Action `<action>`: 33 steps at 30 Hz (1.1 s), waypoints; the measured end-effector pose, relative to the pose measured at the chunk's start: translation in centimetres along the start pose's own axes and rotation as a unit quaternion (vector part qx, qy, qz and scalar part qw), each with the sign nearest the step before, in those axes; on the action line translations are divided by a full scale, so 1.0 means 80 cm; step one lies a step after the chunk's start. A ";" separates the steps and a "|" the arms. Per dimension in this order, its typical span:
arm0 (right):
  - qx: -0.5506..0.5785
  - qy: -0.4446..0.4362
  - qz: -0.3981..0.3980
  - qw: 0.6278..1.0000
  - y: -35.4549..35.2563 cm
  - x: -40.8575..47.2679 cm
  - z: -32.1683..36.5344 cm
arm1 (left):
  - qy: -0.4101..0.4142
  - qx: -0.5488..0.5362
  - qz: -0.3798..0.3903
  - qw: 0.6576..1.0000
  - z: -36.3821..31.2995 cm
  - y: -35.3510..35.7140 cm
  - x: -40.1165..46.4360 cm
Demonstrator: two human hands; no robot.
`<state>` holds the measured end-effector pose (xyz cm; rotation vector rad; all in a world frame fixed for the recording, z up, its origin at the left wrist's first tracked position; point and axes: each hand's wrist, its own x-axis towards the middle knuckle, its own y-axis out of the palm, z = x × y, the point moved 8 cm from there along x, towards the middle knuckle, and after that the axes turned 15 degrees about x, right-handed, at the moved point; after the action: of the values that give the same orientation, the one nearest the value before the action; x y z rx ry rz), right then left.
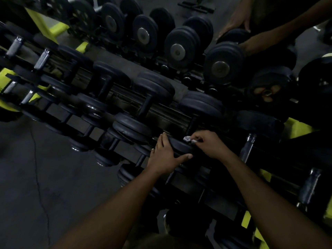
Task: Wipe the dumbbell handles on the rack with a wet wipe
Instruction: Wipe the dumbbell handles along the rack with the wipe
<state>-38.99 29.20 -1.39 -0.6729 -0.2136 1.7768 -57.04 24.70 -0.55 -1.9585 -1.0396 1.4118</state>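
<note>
The left hand (164,155) is clamped over the near head of a black dumbbell (179,147) on the rack (185,121), fingers on top and thumb hooked under its rim. Just beside it, the right hand (209,143) pinches a small crumpled wet wipe (188,139) between thumb and fingertips, pressed where the head meets the handle, which is mostly hidden under that hand. The likeliest trouble: the wipe is bunched so small it may cover only part of the grip, or slip from the pinch into the dark gap below the hand. Beyond the right hand another person's hands (235,26) hold a dumbbell. No lettering or brand can be read in this dim light.
</note>
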 end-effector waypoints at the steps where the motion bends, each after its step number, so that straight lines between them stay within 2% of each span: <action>1: 0.004 0.022 -0.015 1.000 0.000 0.001 -0.010 | 0.001 0.002 0.004 1.000 0.000 0.000 0.000; 4: 0.061 0.098 -0.062 0.991 0.002 0.006 -0.035 | 0.001 0.005 0.010 1.000 -0.001 0.000 -0.001; 7: 0.208 0.170 -0.078 0.960 0.012 0.008 -0.046 | 0.004 0.006 0.013 1.000 -0.003 -0.002 -0.003; 10: 0.350 0.231 -0.064 0.905 0.026 0.008 -0.043 | 0.006 0.008 0.011 1.000 -0.003 -0.003 -0.003; 12: 0.445 0.236 -0.059 0.862 0.030 0.014 -0.037 | 0.003 0.009 0.009 1.000 -0.002 -0.003 -0.003; 16: 0.615 0.205 -0.121 0.752 0.029 0.023 -0.030 | -0.002 0.012 0.003 1.000 -0.002 -0.002 -0.002; 18: 0.636 0.217 -0.166 0.721 0.028 0.022 -0.041 | 0.000 0.013 0.010 1.000 -0.002 -0.002 -0.001; 20: 0.605 0.241 -0.168 0.741 0.028 0.018 -0.049 | 0.001 0.014 0.017 1.000 -0.002 -0.001 -0.001; 23: 0.474 0.284 -0.105 0.827 0.027 0.008 -0.048 | -0.001 0.017 0.013 1.000 -0.001 -0.001 0.000; 25: 0.439 0.280 -0.096 0.849 0.023 0.008 -0.046 | -0.001 0.016 0.009 1.000 0.000 0.000 0.001; 27: 0.478 0.254 -0.141 0.829 0.018 0.012 -0.046 | -0.003 0.016 0.006 1.000 0.001 0.001 0.001; 30: 0.612 0.192 -0.228 0.733 0.007 0.015 -0.045 | -0.004 0.014 0.008 1.000 0.000 0.001 0.001; 31: 0.637 0.172 -0.238 0.713 0.003 0.015 -0.044 | -0.003 0.014 0.008 1.000 0.000 0.001 0.000; 33: 0.647 0.138 -0.235 0.712 0.000 0.014 -0.042 | -0.002 0.015 0.008 1.000 0.000 0.001 0.000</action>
<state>-37.37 29.59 -4.53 0.1834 0.9435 0.9151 -57.04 24.67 -0.62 -1.9475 -1.0007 1.4329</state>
